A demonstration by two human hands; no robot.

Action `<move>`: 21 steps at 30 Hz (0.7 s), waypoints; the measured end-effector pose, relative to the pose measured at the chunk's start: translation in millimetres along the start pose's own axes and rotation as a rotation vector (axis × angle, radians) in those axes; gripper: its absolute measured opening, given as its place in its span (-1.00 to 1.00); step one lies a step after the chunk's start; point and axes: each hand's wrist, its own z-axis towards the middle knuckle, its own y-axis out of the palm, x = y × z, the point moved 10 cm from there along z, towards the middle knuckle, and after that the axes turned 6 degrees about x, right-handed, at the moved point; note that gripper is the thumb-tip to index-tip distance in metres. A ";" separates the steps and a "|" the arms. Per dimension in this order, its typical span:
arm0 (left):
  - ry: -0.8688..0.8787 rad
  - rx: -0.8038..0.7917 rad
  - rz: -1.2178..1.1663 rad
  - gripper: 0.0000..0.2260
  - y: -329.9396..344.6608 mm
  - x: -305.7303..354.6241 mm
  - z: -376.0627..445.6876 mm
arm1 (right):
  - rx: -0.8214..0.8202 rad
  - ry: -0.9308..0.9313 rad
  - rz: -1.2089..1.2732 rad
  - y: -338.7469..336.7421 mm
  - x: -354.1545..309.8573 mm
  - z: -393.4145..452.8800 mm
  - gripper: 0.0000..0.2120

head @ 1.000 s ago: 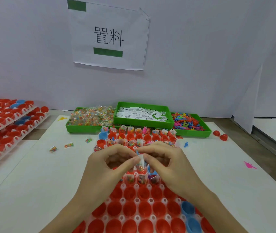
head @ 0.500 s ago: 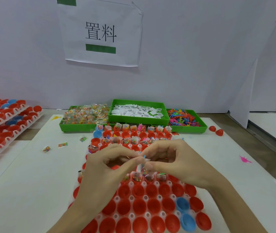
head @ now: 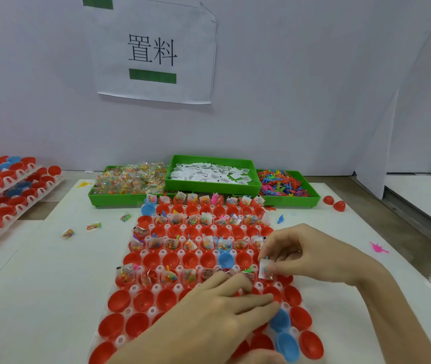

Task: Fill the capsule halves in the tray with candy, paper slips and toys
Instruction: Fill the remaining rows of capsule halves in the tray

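Both hands have parted since half a second ago: the right hand [head: 311, 254] now pinches a small candy packet [head: 265, 271] alone, upright, over the right end of the tray [head: 140, 302]. Its long axis points down at the red capsule halves [head: 270, 291] directly beneath, so the drop looks short. Nearer the camera, the left hand [head: 224, 313] rests flat on the tray, fingers straight.

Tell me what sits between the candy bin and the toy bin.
The green bin of paper slips, seen in the head view, set between candy bin and toy bin.
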 end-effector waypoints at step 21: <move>0.075 -0.073 0.184 -0.65 24.3 3.8 -6.5 | 0.003 -0.036 -0.078 -0.7 -3.2 -0.4 -0.88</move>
